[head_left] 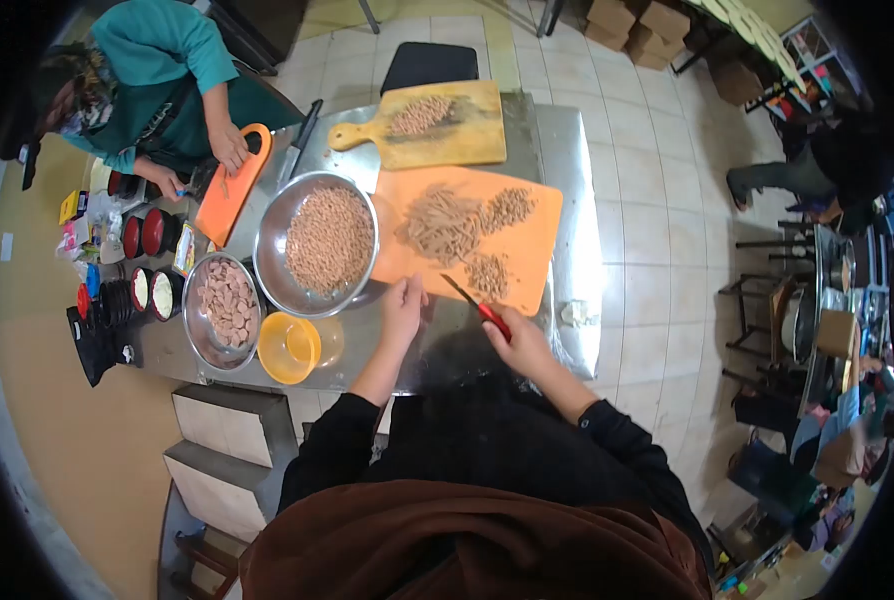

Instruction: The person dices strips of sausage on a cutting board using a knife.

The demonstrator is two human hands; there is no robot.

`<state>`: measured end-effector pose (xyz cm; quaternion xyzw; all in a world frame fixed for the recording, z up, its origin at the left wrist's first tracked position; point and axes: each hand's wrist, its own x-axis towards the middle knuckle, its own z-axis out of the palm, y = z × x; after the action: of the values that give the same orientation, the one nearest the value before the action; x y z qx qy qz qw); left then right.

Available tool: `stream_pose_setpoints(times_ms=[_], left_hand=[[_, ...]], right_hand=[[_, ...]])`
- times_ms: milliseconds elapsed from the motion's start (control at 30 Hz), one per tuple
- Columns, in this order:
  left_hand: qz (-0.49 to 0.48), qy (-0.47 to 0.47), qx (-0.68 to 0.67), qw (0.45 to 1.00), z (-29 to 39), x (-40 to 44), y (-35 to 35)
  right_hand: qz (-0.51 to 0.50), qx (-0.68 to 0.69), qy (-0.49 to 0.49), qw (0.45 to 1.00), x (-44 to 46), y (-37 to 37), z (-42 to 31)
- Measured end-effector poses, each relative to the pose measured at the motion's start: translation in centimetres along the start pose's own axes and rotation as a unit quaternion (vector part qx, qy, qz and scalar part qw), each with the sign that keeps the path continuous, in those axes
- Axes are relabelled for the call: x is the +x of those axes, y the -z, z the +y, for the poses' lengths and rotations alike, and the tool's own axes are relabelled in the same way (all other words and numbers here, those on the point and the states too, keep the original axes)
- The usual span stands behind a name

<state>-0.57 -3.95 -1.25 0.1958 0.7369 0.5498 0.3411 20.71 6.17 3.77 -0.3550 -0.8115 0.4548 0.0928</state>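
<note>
Right hand [525, 345] closed round the red handle of a small knife [481, 308]. Blade low at the near edge of the orange cutting board [539, 240], long axis slanting, tip pointing away from the wearer and toward their left. Left hand [404, 305] by the same edge, fingers drawn together; cannot tell whether they pinch anything.

On the board: brown strips [437, 225] heaped, two diced piles [507, 207] beside them. Board lies on a shiny metal table [447, 350], wooden board [467, 145] beyond, big steel bowl [266, 250] of diced pieces to the left. Pale tiled floor [637, 240]; a co-worker in green [167, 50] cuts at the far left corner.

Knife's handle end hidden in the palm; people at far right blurred, partly cut off.
</note>
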Motion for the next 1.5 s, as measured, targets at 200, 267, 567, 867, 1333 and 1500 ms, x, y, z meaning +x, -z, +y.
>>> stream_pose_setpoints(times_ms=[200, 267, 567, 867, 1333, 1500], left_hand=[[0.021, 0.02, -0.017, 0.999, 0.0, -0.9, 1.0], [0.035, 0.027, -0.031, 0.999, -0.1, -0.9, 1.5], [0.071, 0.022, -0.031, 0.997, 0.9, -3.0, 3.8], [0.059, 0.017, -0.133, 0.989, 0.7, -4.4, 5.0], [0.027, 0.044, -0.124, 0.991, -0.9, -4.7, 4.3], [0.036, 0.036, -0.115, 0.992, -0.6, -4.7, 3.9]], right_hand=[[-0.036, -0.053, -0.002, 0.998, -0.8, -0.4, -0.7], [-0.041, -0.122, 0.047, 0.991, -1.1, -0.4, 0.0], [-0.082, -0.258, 0.134, 0.953, 1.0, -3.4, -0.5], [-0.125, -0.297, 0.074, 0.944, 4.1, -7.2, -2.9], [-0.037, -0.306, 0.36, 0.88, 7.7, 0.1, 1.5], [-0.094, -0.346, 0.451, 0.817, 10.3, -0.2, 3.0]])
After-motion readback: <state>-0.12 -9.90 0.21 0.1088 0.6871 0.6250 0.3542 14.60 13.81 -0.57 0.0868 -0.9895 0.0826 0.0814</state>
